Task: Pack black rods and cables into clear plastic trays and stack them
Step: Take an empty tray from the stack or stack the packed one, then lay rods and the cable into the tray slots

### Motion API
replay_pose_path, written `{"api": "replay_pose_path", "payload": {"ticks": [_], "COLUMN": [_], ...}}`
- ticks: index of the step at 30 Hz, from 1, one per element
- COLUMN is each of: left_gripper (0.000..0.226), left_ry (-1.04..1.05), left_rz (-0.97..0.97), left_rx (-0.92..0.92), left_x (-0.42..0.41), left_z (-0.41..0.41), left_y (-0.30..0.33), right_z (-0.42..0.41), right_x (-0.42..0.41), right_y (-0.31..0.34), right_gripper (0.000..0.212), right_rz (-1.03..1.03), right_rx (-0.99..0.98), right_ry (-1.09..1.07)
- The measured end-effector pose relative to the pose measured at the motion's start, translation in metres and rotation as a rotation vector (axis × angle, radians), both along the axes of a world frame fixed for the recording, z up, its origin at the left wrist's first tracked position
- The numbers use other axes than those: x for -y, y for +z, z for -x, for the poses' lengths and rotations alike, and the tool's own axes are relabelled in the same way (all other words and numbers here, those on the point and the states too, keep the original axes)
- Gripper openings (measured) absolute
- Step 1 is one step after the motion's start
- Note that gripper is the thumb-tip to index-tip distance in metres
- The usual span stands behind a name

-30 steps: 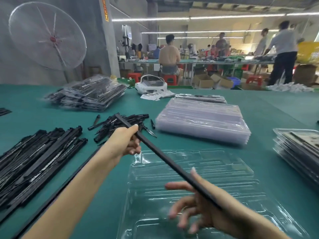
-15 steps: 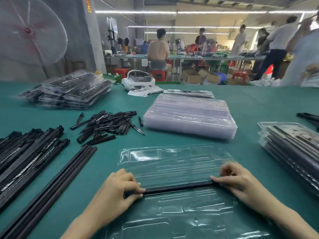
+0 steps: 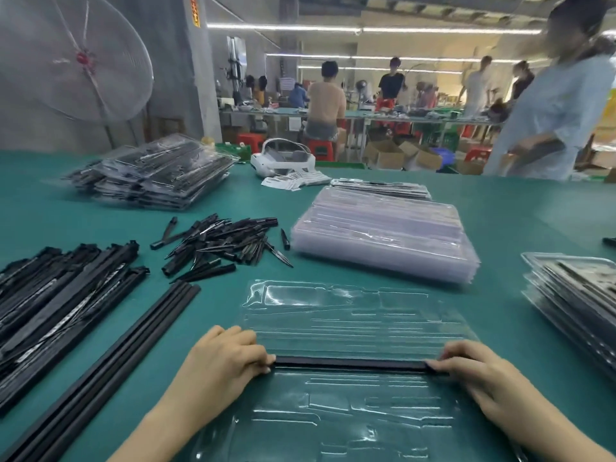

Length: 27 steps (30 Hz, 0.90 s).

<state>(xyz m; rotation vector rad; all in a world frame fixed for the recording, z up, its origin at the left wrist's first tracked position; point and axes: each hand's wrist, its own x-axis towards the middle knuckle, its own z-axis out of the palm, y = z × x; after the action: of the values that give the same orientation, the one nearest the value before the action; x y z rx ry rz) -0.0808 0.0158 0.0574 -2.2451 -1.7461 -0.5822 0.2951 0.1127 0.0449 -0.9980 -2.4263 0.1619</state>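
Your left hand [image 3: 230,356] and right hand [image 3: 480,368] sit low in the frame, one at each end of a single black rod [image 3: 350,362]. That rod lies flat, running left to right across the middle fold of the open clear tray [image 3: 353,315]. Your left grip has its fingers curled down onto the rod's left end; your right grip has fingertips pressed on the right end. Whether the thumbs wrap underneath, you cannot tell.

Bare green desk [image 3: 500,215] lies open just right of the tray and across the upper right. The left edge of the tray stands near a row of long black strips [image 3: 110,358] that slants toward the lower left corner.

Further left lies a heap of long black rods [image 3: 56,295], too many and too overlapped to count. At centre left is a loose pile of short tapered black pieces [image 3: 220,243], pointed and matte. At centre right stands one stack of empty clear trays [image 3: 383,235], glossy and ribbed. One stack of filled trays [image 3: 573,298] sits at the right edge, another filled stack [image 3: 153,175] at upper left. A white headset [image 3: 283,160] rests at the desk's far edge.
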Motion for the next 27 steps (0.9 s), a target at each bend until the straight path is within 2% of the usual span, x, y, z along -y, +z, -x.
{"api": "replay_pose_path", "payload": {"ticks": [2,4,6,7,9,13,16,18,20,23,25,27], "left_gripper": [0.016,0.013,0.011,0.006,0.020,0.046,0.044,0.035,0.027,0.026,0.029,0.030], "left_ry": [-0.021,-0.011,0.070,0.140,0.294,0.394,0.488,0.515,0.450,0.136,-0.154,-0.434], "left_rz": [0.177,0.326,0.204,0.146,0.125,0.314,0.352,0.277,0.109,-0.186,-0.155,-0.031], "left_rx": [0.217,0.460,0.497,0.446,0.297,0.127,-0.119,-0.112,0.077,0.428,0.467,0.433], "left_x": [-0.007,-0.021,-0.044,-0.058,-0.086,-0.129,-0.144,-0.146,-0.144,-0.130,-0.107,-0.084], "left_z": [0.010,0.024,0.044,0.056,0.075,0.100,0.104,0.098,0.081,0.020,-0.034,-0.085], "left_y": [0.001,0.008,0.013,0.015,0.016,0.001,-0.009,-0.007,0.004,0.039,0.059,0.066], "right_z": [0.010,0.018,0.021,0.021,0.018,0.014,0.016,0.016,0.016,0.016,0.017,0.017], "right_x": [-0.006,-0.013,-0.018,-0.020,-0.020,-0.016,-0.011,-0.008,-0.007,-0.006,-0.005,-0.004], "right_y": [0.001,0.002,0.003,0.003,0.002,0.003,0.006,0.007,0.010,0.011,0.012,0.014], "right_gripper": [0.046,0.053,0.051,0.051,0.051,0.046,0.044,0.043,0.043,0.041,0.038,0.036], "right_rz": [0.002,0.011,0.043,0.067,0.104,0.163,0.153,0.157,0.180,0.205,0.205,0.203], "right_rx": [-0.003,-0.060,-0.127,-0.151,-0.173,-0.144,-0.111,-0.109,-0.104,-0.112,-0.192,-0.296], "right_ry": [-0.035,-0.048,-0.048,-0.050,-0.039,-0.019,-0.002,-0.002,-0.007,-0.016,-0.047,-0.095]}}
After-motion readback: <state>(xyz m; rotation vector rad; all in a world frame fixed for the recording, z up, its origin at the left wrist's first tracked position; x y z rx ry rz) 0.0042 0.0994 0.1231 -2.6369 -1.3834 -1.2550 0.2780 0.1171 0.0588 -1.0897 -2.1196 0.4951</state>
